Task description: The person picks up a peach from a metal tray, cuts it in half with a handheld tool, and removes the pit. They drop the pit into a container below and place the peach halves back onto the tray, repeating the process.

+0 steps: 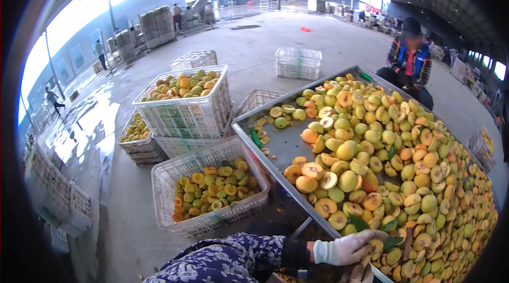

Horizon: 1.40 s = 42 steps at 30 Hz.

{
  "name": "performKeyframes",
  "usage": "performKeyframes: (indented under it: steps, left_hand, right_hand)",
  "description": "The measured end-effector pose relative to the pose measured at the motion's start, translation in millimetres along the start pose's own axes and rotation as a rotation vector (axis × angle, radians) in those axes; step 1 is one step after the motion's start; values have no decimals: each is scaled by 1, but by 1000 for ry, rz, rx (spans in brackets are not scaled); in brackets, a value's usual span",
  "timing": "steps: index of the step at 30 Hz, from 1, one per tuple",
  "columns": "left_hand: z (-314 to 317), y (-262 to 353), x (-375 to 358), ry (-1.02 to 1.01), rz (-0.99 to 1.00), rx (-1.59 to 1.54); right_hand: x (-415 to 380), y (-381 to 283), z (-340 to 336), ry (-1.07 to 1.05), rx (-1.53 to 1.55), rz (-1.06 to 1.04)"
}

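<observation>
My left hand (347, 248), in a white glove under a dark sleeve, reaches over the near edge of a metal tray (294, 194). Its fingers are curled together beside a fruit half and green leaves (359, 223); what they hold is hidden. Just below, at the bottom edge, part of my gloved right hand (361, 273) shows, its grip unclear. Whole and halved yellow-green fruit (347, 181) fill most of the tray. A dark reddish strip (407, 244) lies on the fruit to the right of my hands.
A white crate of fruit halves (161, 198) stands left of the tray, with a stacked full crate (183, 118) behind it. An empty-looking crate (298, 63) is beyond the tray. Another person (411, 60) crouches at the tray's far side. Posts and more crates stand farther back.
</observation>
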State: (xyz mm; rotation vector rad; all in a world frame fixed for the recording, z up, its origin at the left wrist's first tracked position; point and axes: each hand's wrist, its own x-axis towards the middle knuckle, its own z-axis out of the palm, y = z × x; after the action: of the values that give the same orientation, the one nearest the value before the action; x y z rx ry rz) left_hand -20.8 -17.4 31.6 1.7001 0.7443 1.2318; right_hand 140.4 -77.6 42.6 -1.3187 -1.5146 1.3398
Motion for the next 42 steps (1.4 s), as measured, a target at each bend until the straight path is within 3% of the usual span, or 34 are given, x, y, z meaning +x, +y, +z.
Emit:
performKeyframes:
  steps: [2, 4, 6, 8, 10, 11, 12, 13, 14, 15, 16, 17, 18, 19, 20, 21, 22, 25, 26, 27, 28, 29, 30, 31, 32, 34, 35, 36, 38, 40, 42]
  left_hand:
    - [5, -6, -4, 21, -60, -168]
    - [0, 14, -1, -1, -147, -323]
    - [-3, 33, -2, -3, -255, -614]
    - [-3, 31, -1, 10, -259, -693]
    - [3, 6, 3, 89, -103, -442]
    - [3, 5, 2, 130, -83, -342]
    - [0, -1, -1, 160, -72, -106]
    - [-7, -9, -12, 252, -19, 116]
    - [-13, -13, -20, 306, -57, 206]
    - [-16, -2, -27, 488, -119, -168]
    - [-29, 28, -39, 635, -291, -671]
    - [-45, 12, -51, 782, -175, -339]
    - [-71, 17, -76, 914, -217, -285]
    - [-90, 51, -87, 903, -124, -95]
    - [-109, 65, -103, 1076, -195, -15]
    - [-141, 64, -130, 957, -291, 474]
    - [-161, 57, -147, 804, -364, 958]
    - [-154, 66, -118, 587, -365, 1177]
    - [-130, 65, -93, 590, -554, 959]
    - [-110, 54, -71, 479, -398, 1011]
    - [-95, 39, -47, 345, -429, 978]
    - [-86, 20, -27, 238, -256, 1013]
    - [-79, -2, -5, 153, -335, 1064]
    - [-72, -18, 15, 96, -471, 1154]
    - [-65, -29, 32, 99, -632, 1204]
    - [-60, -50, 51, 56, -715, 1289]
    - [-59, -50, 56, 54, -770, 1134]
    - [-61, -41, 60, -7, -824, 1053]
    - [-58, -56, 42, 143, -654, 1183]
    - [-51, -37, 39, 101, -720, 1092]
    - [-47, -32, 30, 231, -585, 772]
  right_hand:
    - [-2, -1, -8, -202, 418, 264]
    - [-4, -21, -7, -265, 748, 378]
    - [-2, -18, -8, -290, 872, 341]
    - [3, -15, -7, -365, 861, 306]
    - [10, 4, 4, -125, 444, 136]
    - [18, 14, 2, -119, 131, 131]
    - [27, 32, 10, 36, -426, -574]
    - [32, 50, 11, 255, -687, -948]
    - [14, 29, 8, -37, -689, -814]
    - [11, 24, 9, -122, -558, -827]
    - [1, 11, 17, -15, -410, -592]
    - [-2, 5, 12, -14, -393, -566]
    - [-1, 16, 2, -69, -456, -532]
    - [-3, 22, -4, -82, -594, -452]
    - [-3, 30, -10, -101, -723, -375]
    - [-3, 52, -20, -171, -951, -229]
    - [-6, 59, -27, -158, -971, -211]
    - [-18, 49, -39, -152, -816, -210]
    - [-21, 52, -40, -172, -761, -202]
    - [-23, 53, -42, -193, -709, -197]
    - [-25, 48, -44, -187, -704, -203]
    - [-27, 38, -45, -148, -547, -234]
    - [-27, 29, -45, -105, -391, -264]
    - [-26, 22, -43, 21, -302, -443]
    - [-25, 25, -43, 36, -304, -442]
    - [-16, 49, -40, 136, -492, -173]
    - [-6, 80, -45, -12, -658, -105]
    - [-11, 75, -47, -3, -654, -96]
    - [-22, 45, -49, -36, -680, -136]
    - [-20, 44, -58, -22, -635, -237]
    - [-11, 72, -67, -301, -964, -169]
